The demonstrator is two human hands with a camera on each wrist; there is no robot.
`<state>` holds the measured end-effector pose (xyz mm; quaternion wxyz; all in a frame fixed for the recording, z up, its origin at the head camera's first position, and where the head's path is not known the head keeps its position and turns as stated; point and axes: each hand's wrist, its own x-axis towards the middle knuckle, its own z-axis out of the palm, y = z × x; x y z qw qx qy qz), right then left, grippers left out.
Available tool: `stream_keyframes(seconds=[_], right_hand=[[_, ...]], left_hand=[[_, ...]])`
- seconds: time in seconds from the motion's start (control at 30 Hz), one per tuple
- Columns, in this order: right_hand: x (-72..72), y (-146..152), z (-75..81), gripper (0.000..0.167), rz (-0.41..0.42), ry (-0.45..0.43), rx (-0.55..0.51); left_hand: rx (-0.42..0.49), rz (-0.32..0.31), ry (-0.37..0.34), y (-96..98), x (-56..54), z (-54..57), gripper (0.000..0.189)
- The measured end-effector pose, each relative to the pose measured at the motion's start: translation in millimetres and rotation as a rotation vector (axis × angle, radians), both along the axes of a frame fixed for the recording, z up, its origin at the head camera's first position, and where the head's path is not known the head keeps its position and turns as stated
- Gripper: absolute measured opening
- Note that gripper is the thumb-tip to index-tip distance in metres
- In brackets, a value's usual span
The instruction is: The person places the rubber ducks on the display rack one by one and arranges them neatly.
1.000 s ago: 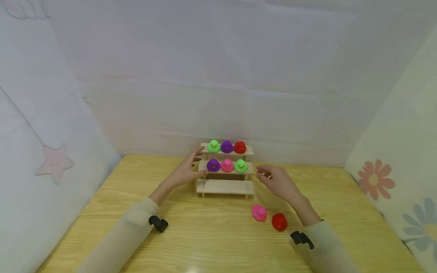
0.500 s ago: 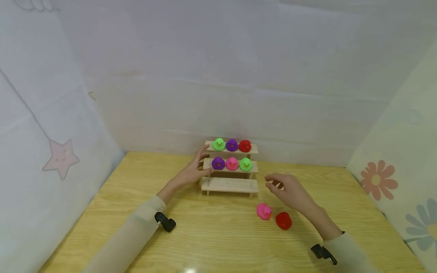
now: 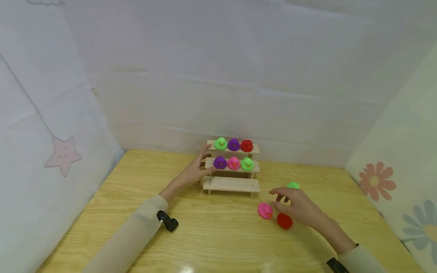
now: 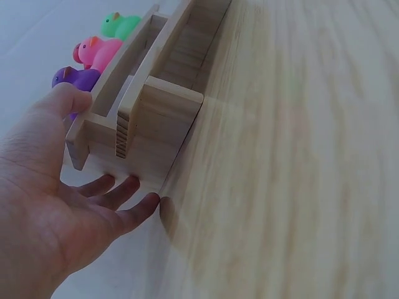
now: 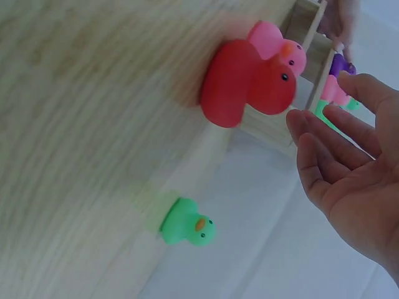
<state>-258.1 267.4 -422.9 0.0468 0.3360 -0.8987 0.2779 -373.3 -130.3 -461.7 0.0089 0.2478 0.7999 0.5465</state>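
Observation:
A three-tier wooden rack (image 3: 231, 184) stands toward the back of the table. My left hand (image 3: 193, 172) is at its left end; in the left wrist view the thumb lies by the middle shelf, near the purple duck (image 4: 76, 78), and the fingertips rest at the side panel. My right hand (image 3: 302, 207) hovers over the loose ducks to the right, fingers loosely bent, holding nothing. Close to it lie a red rubber duck (image 3: 285, 221) and a pink rubber duck (image 3: 264, 211). Behind the hand sits a green duck (image 3: 293, 185), partly hidden in the head view.
The top shelf carries green (image 3: 220, 143), purple (image 3: 233, 144) and red ducks (image 3: 247, 145). On the middle shelf are purple, pink (image 3: 233, 163) and green ducks (image 3: 247, 164). A pale cloth backdrop (image 3: 218, 76) rises behind the wooden table (image 3: 211, 235).
My right hand has moved from beside the rack toward the front right, over the loose ducks, and the green duck behind it has come into view. The left hand stays at the rack.

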Motion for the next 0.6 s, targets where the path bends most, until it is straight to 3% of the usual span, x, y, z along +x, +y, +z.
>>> stream_keyframes(seconds=[0.2,0.4,0.6], right_hand=[[2.3,6.2,-13.9,0.037,0.059,-0.103,0.035],[5.6,8.6,-18.1,0.040,0.078,-0.197,0.015],[8.2,13.1,-21.4,0.034,0.066,-0.214,0.003]], left_hand=[[0.002,-0.004,0.008,11.2,-0.7,-2.9,0.094],[0.021,-0.019,0.016,18.6,-1.0,-4.9,0.092],[0.020,-0.018,0.024,21.6,-1.6,-5.0,0.093]])
